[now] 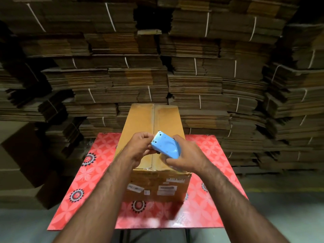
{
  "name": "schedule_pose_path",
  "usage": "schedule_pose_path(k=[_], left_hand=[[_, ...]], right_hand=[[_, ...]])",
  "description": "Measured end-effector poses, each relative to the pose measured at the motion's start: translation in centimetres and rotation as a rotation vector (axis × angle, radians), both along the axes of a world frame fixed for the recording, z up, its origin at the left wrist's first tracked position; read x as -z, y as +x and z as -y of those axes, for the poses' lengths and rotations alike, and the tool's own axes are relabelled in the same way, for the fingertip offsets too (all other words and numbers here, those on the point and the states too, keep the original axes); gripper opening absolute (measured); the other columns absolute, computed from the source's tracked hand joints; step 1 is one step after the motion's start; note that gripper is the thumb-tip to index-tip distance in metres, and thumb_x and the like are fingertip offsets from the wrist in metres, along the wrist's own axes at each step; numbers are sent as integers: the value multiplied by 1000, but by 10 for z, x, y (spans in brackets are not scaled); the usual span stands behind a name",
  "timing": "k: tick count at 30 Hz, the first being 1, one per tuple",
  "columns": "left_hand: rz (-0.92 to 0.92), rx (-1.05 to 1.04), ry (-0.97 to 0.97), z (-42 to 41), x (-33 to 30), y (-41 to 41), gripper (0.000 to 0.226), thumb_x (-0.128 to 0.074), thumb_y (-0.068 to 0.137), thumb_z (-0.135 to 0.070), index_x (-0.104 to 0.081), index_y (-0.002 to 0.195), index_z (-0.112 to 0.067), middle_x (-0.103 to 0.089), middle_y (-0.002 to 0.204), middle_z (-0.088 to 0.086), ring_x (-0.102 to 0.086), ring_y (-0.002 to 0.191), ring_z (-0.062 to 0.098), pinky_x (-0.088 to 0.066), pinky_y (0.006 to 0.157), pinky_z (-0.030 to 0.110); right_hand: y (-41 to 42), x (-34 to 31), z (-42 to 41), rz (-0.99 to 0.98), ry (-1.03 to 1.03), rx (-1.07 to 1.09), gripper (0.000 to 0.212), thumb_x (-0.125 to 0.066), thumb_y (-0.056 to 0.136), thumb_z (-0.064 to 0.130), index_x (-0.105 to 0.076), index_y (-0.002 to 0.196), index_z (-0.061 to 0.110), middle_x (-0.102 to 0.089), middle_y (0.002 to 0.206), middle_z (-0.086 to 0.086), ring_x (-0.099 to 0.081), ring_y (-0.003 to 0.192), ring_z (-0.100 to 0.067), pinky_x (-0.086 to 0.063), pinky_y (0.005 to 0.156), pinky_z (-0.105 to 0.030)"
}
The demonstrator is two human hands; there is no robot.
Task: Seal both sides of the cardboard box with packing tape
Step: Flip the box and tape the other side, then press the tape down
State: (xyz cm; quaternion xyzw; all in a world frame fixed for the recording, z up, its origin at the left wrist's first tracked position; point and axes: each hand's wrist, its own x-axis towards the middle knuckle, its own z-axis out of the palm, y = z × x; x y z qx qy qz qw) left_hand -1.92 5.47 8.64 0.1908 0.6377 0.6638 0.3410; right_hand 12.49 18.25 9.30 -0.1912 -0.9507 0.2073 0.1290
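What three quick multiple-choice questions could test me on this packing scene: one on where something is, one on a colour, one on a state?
1. Where does the cardboard box stand?
A. on the floor
B. on the red patterned table
C. on a shelf

2. What colour is the tape dispenser?
A. blue
B. green
C. black

3. How are the box's top flaps?
A. torn off
B. standing open
C. folded shut

Answers:
1 B: the red tabletop shows around the box's base.
2 A: its body is light blue, gripped by the right hand while the left hand pinches near its toothed edge.
3 C: the flaps meet along a centre seam.
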Motion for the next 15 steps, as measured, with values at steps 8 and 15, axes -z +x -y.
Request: schedule_pose_path(k=[8,15], left_hand=[[-152,-77,-31,-8,-19,-9,11,-62,97,-11,-64,91,-2,-69,85,16,-65,80,29,-59,64,31],[-115,-81,-52,-9,-29,-10,17,-70,92,-15,-69,96,2,-75,83,13,-71,73,20,-61,70,34]], right_hand=[[-4,-29,-31,16,205,-112,49,-65,73,63,-47,102,27,-57,82,8,-56,72,-19,-44,56,-30],[-10,-26,-49,-24,153,-170,73,-70,72,62,-38,135,42,-65,96,8,-63,79,-18,-55,68,-33]])
